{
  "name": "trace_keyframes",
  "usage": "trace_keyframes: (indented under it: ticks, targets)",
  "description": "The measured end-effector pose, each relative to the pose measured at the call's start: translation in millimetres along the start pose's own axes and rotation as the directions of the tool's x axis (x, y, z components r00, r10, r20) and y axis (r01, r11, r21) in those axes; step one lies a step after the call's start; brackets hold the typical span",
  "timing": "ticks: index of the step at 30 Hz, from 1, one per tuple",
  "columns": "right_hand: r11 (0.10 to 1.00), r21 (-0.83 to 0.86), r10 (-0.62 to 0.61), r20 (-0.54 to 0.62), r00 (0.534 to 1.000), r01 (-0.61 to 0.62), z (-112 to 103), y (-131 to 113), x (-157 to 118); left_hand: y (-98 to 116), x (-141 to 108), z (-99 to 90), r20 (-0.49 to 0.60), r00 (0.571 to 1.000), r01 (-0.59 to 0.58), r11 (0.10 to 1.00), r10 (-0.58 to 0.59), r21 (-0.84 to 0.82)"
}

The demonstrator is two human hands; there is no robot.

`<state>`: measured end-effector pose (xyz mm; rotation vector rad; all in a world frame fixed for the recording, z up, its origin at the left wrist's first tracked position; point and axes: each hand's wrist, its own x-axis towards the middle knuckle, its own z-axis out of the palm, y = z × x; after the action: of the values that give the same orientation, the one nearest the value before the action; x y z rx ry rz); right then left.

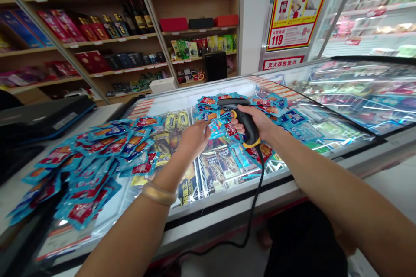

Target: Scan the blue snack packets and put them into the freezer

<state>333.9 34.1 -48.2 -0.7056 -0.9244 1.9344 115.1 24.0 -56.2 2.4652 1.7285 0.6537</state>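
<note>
My right hand is wrapped round the grip of a black and yellow barcode scanner, its head tilted over the glass and its cable hanging down. Just left of it, my left hand pinches the edge of a small blue snack packet under the scanner head. Blue and red snack packets lie behind and around the scanner on the freezer's glass lid. A larger heap of the same packets spreads to the left of my left hand.
Wrapped ice creams show through the glass. A dark flat device stands on the left counter. The scanner cable drops over the freezer's front edge. Stocked shelves line the back wall, beside a fire-safety poster.
</note>
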Motion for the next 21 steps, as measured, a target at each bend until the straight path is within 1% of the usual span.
trace_keyframes:
  ticks: [1, 2, 3, 4, 5, 6, 7, 8, 9, 10, 11, 12, 16, 18, 20, 21]
  targets:
    - [1.000, -0.006, -0.003, 0.002, 1.000, 0.003, 0, 0, 0, -4, -3, -1.6, -0.053, 0.997, 0.044, 0.988, -0.052, -0.149]
    - [1.000, -0.013, -0.007, 0.004, 1.000, 0.007, -1, 1, 1, -6, -6, -3.3, -0.089, 0.986, 0.102, 0.941, -0.138, -0.323]
    - [1.000, -0.021, -0.011, 0.005, 1.000, 0.011, -2, 2, 1, -8, -8, -5.0, -0.096, 0.964, 0.167, 0.846, -0.248, -0.507]
    - [0.999, -0.028, -0.018, 0.007, 1.000, 0.018, -3, 2, 2, -9, -8, -6.7, -0.067, 0.931, 0.222, 0.700, -0.360, -0.678]
    - [0.999, -0.035, -0.026, 0.009, 1.000, 0.026, -4, 3, 2, -9, -8, -8.4, -0.008, 0.891, 0.258, 0.520, -0.454, -0.814]
    - [0.999, -0.043, -0.032, 0.009, 0.999, 0.032, -4, 3, 2, -8, -8, -10.0, 0.070, 0.851, 0.279, 0.334, -0.521, -0.900]
    - [0.998, -0.051, -0.036, 0.009, 0.999, 0.036, -5, 4, 2, -8, -7, -11.4, 0.150, 0.814, 0.290, 0.168, -0.562, -0.942]
    - [0.998, -0.059, -0.038, 0.010, 0.999, 0.038, -6, 4, 2, -7, -6, -12.5, 0.222, 0.784, 0.300, 0.040, -0.580, -0.953]
    - [0.997, -0.067, -0.037, 0.011, 0.999, 0.038, -6, 4, 2, -6, -5, -13.1, 0.273, 0.762, 0.305, -0.046, -0.588, -0.951]
    - [0.996, -0.075, -0.036, 0.012, 0.999, 0.037, -6, 4, 1, -6, -5, -13.4, 0.303, 0.749, 0.311, -0.091, -0.589, -0.946]
    - [0.996, -0.085, -0.035, 0.014, 0.999, 0.036, -5, 4, 1, -6, -4, -13.1, 0.317, 0.743, 0.319, -0.104, -0.589, -0.942]
    - [0.995, -0.095, -0.035, 0.016, 0.999, 0.036, -5, 4, 0, -6, -5, -12.6, 0.316, 0.745, 0.327, -0.091, -0.588, -0.941]
    - [0.989, -0.144, -0.018, 0.055, 0.998, 0.026, -2, 6, -2, -6, -6, -8.5, 0.276, 0.770, 0.352, 0.022, -0.575, -0.936]
    - [0.986, -0.167, 0.005, 0.090, 0.996, 0.010, 0, 7, -3, -5, -7, -5.8, 0.251, 0.792, 0.345, 0.069, -0.557, -0.936]
    - [0.982, -0.188, 0.036, 0.113, 0.993, -0.014, 3, 7, -5, -5, -7, -2.2, 0.202, 0.818, 0.318, 0.131, -0.538, -0.939]
    - [0.979, -0.200, 0.053, 0.120, 0.991, -0.028, 4, 7, -6, -6, -7, -0.2, 0.161, 0.828, 0.302, 0.184, -0.537, -0.935]
